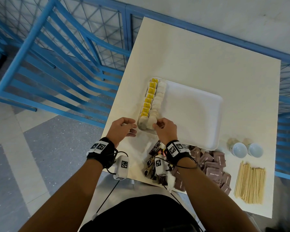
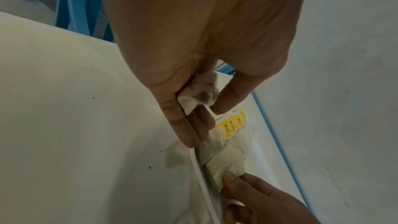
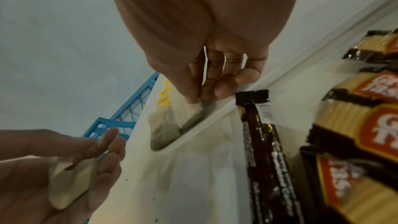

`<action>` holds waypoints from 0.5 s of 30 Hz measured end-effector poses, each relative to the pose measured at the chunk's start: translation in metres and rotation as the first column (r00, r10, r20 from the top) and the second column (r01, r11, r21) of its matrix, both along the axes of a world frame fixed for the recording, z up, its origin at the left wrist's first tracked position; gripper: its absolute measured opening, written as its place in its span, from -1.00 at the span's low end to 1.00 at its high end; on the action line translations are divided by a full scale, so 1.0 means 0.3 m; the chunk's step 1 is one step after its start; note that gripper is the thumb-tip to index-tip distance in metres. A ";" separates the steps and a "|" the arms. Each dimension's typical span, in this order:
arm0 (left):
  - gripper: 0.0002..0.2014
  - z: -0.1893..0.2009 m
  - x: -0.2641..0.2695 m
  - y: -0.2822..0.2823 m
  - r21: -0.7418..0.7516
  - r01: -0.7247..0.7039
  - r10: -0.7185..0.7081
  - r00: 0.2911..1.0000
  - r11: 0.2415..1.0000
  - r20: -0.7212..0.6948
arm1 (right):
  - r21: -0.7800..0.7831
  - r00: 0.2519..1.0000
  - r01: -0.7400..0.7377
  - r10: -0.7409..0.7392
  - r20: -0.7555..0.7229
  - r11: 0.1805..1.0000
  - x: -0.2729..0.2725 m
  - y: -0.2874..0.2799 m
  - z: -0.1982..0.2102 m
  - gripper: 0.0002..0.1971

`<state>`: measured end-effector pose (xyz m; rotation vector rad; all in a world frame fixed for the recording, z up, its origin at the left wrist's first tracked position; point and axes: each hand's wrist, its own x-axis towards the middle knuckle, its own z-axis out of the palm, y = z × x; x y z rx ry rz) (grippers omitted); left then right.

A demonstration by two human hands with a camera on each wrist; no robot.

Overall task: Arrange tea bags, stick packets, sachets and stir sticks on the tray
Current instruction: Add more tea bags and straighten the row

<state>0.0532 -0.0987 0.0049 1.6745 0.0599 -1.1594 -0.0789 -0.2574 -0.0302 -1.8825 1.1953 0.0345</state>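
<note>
Right hand [image 1: 166, 129] pinches a soft white paper tea bag [image 1: 151, 123] at the near left corner of the flat white foam tray [image 1: 199, 114]. Left hand [image 1: 124, 128] holds a spare tea bag [image 2: 198, 94] just beside the tray.

The head view is bright and evenly lit, with only soft shadows under the hands on the pale desk [image 1: 199, 64]; straight lines bow toward its edges. Both wrist views are dimmer and grainier. The packets [image 3: 355, 125] at the right wrist view's edge smear, and the near palms are out of focus.
</note>
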 end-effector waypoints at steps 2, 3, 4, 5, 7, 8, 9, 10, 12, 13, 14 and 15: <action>-0.84 0.001 0.000 0.000 -0.008 0.006 -0.006 1.000 1.000 -0.007 | -0.013 1.000 0.007 -0.007 0.002 1.000 0.004 0.002 -0.003 -0.90; -0.83 0.001 0.001 0.000 -0.010 0.007 -0.007 1.000 1.000 -0.011 | -0.014 1.000 0.013 -0.013 0.003 1.000 0.006 0.002 -0.004 -0.90; -0.83 0.001 0.001 0.000 -0.012 0.006 -0.006 1.000 1.000 -0.017 | -0.011 1.000 0.021 -0.021 0.006 1.000 0.006 0.002 -0.004 -0.90; -0.83 0.001 0.002 -0.001 -0.015 0.003 -0.004 1.000 1.000 -0.023 | -0.006 0.999 0.031 -0.031 0.009 1.000 0.006 0.002 -0.002 -0.90; -0.81 0.000 0.002 -0.004 -0.018 -0.001 0.001 0.999 1.000 -0.038 | 0.014 0.998 0.052 -0.052 0.021 0.999 0.004 0.001 0.000 -0.87; -0.81 -0.001 0.002 -0.005 -0.019 -0.005 0.004 0.999 1.000 -0.047 | 0.023 0.997 0.065 -0.065 0.030 0.998 0.002 -0.001 0.003 -0.85; -0.80 0.000 0.002 -0.006 -0.019 -0.008 0.007 0.998 1.000 -0.059 | 0.028 0.996 0.082 -0.084 0.043 0.996 0.000 -0.001 0.007 -0.84; -0.79 0.000 0.003 -0.008 -0.022 -0.012 0.010 0.997 1.000 -0.071 | 0.024 0.993 0.104 -0.105 0.059 0.994 -0.003 -0.001 0.012 -0.85; -0.72 0.000 0.001 -0.011 -0.032 -0.014 0.011 0.996 0.999 -0.093 | -0.018 0.985 0.139 -0.136 0.104 0.990 -0.007 0.002 0.023 -0.87; -0.68 -0.001 0.000 -0.011 -0.035 -0.012 0.008 0.996 0.999 -0.094 | -0.041 0.982 0.143 -0.137 0.130 0.989 -0.006 0.006 0.031 -0.89; -0.66 -0.003 -0.002 -0.012 -0.038 -0.002 -0.002 0.996 0.999 -0.084 | -0.056 0.981 0.131 -0.121 0.155 0.990 -0.002 0.011 0.039 -0.90; -0.66 -0.004 -0.005 -0.012 -0.041 0.017 -0.020 0.998 0.999 -0.065 | -0.063 0.981 0.099 -0.086 0.176 0.993 0.006 0.018 0.048 -0.92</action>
